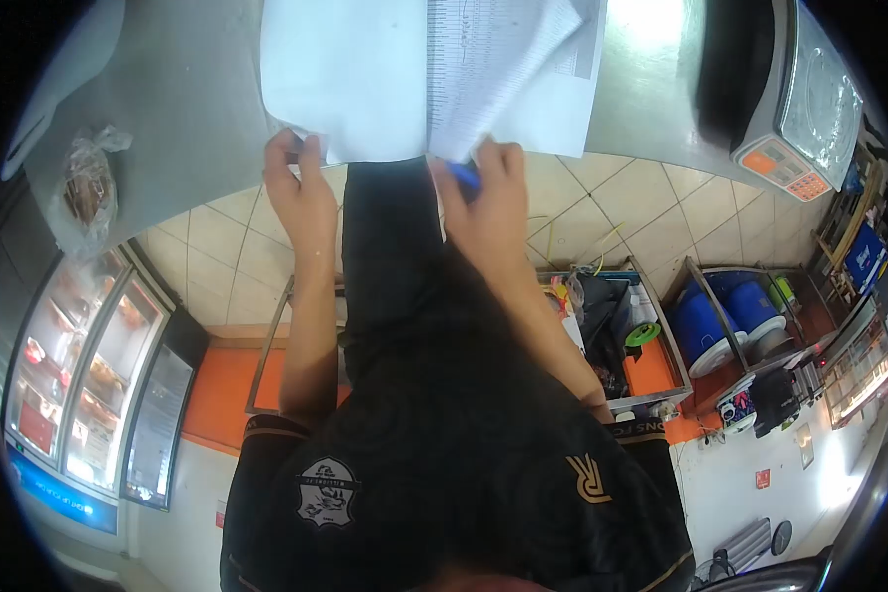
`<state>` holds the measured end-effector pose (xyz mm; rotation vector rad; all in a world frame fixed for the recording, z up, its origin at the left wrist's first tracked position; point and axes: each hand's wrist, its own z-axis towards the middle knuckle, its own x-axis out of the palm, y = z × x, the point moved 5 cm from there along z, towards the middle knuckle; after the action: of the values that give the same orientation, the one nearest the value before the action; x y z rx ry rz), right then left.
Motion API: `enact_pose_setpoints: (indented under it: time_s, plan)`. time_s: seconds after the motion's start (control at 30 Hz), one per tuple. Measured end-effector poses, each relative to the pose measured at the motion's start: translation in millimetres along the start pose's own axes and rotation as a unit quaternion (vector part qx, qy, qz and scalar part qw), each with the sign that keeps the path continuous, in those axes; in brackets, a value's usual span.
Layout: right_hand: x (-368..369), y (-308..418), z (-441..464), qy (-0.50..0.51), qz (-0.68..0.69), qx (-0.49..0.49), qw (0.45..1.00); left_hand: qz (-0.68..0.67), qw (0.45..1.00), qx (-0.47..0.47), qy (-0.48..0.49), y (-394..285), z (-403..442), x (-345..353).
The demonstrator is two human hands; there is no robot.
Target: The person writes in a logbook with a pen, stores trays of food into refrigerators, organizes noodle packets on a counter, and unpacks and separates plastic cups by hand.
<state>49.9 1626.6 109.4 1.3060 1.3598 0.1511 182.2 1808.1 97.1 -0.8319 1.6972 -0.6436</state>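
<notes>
An open record book (345,79) lies at the edge of the metal counter, its left page blank and its right side printed with ruled columns. My left hand (301,192) pinches the lower left corner of the book between thumb and finger. At the book's lower right, my right hand (488,212) is closed around a blue pen (463,175), with its fingertips at the bottom edge of a lifted page (513,84). That page is curled up and slightly blurred. Most of the pen is hidden by the fingers.
A digital scale (794,118) stands on the metal counter (651,99) at right. A clear plastic bag (89,192) with brown contents lies at left. Below are a lit display fridge (79,375), a crate of goods (612,326) and blue buckets (705,321).
</notes>
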Motion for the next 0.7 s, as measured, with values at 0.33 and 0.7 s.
enact_pose_setpoints:
  time_s: [0.33,0.7]
  plan:
    - [31,56,-11,0.219,0.090,-0.248,0.939,-0.281,0.945,0.005,0.168,-20,26,-21]
    - [-5,15,-28,0.269,0.191,-0.100,0.939,-0.153,0.985,0.008,0.076,-19,37,-21]
